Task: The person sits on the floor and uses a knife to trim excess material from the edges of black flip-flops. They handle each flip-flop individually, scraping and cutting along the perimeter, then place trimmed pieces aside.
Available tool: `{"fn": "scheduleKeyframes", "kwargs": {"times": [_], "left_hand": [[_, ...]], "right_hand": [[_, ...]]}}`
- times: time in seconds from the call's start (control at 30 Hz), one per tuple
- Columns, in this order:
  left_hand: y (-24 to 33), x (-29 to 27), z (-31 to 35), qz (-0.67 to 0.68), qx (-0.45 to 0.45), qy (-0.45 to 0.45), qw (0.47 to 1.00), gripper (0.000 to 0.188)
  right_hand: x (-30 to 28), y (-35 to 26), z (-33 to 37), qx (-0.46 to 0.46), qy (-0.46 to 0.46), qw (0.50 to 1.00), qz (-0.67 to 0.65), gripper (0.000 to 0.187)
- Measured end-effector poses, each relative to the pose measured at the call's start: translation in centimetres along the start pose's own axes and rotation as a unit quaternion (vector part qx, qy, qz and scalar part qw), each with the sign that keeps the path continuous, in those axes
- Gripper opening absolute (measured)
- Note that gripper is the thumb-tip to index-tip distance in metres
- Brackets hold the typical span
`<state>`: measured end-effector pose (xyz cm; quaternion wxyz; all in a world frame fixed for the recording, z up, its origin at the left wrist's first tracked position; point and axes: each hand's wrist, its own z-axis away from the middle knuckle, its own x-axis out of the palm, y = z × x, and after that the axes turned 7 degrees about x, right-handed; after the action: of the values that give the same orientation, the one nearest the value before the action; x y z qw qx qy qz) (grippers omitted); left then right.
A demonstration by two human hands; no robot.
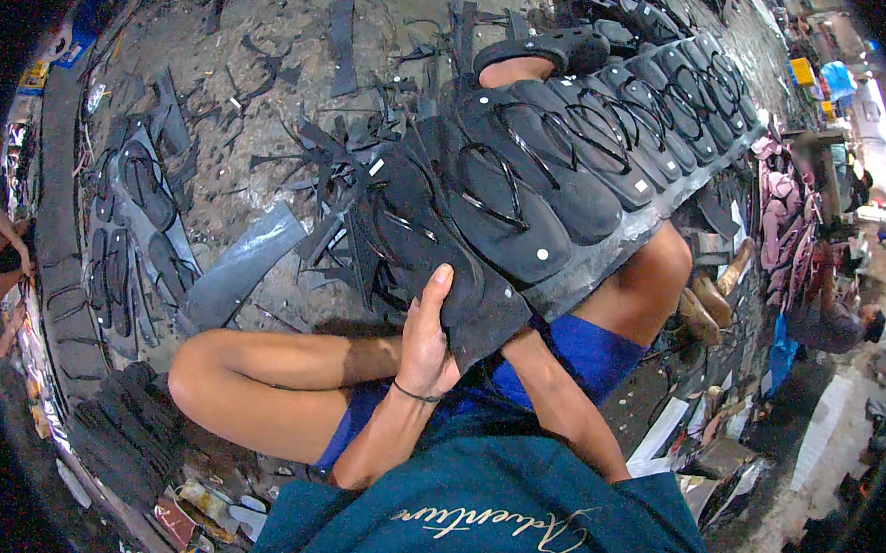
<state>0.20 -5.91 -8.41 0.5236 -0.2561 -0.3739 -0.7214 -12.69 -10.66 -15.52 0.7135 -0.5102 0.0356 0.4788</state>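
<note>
My left hand (428, 341) grips the near end of a black flip-flop (429, 261), its thumb lying along the top. A wider piece of black rubber sheet (491, 319) sticks out from under this flip-flop's sole at the right. My right forearm (562, 398) reaches in to the near edge of that rubber; the hand and fingers are hidden behind it. Just right of the held flip-flop, another black flip-flop (502, 205) lies at the near end of a row of several black flip-flops (631, 126) with shiny straps, set on a long grey slab (604, 260).
Black rubber offcuts (336, 221) litter the dirty floor. More flip-flops (147, 186) and a grey rubber strip (243, 266) lie at the left. My bent legs (267, 387) flank the work. Brownish-pink footwear parts (789, 215) are piled at the right; another person (832, 312) is beyond.
</note>
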Motion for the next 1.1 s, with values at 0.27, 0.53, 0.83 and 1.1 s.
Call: {"fn": "scheduleKeyframes", "kwargs": {"times": [0.27,0.53,0.83,1.1], "left_hand": [[1.1,0.0,0.0,0.009,-0.001,0.009,1.0,0.032],[2.0,-2.2,1.6,-0.083,0.007,0.055,0.995,0.039],[3.8,-12.2,8.1,-0.455,0.132,-0.075,0.878,0.067],[2.3,-9.5,2.3,-0.382,0.246,0.04,0.89,0.041]], "right_hand": [[0.0,-0.6,-4.4,0.009,0.025,1.0,-0.013,0.052],[0.8,-2.7,-9.1,-0.02,0.076,0.995,-0.065,0.046],[2.3,-8.1,-7.7,-0.133,-0.022,0.933,-0.335,0.042],[-6.2,-10.7,-4.6,-0.185,0.2,0.771,-0.576,0.027]]}}
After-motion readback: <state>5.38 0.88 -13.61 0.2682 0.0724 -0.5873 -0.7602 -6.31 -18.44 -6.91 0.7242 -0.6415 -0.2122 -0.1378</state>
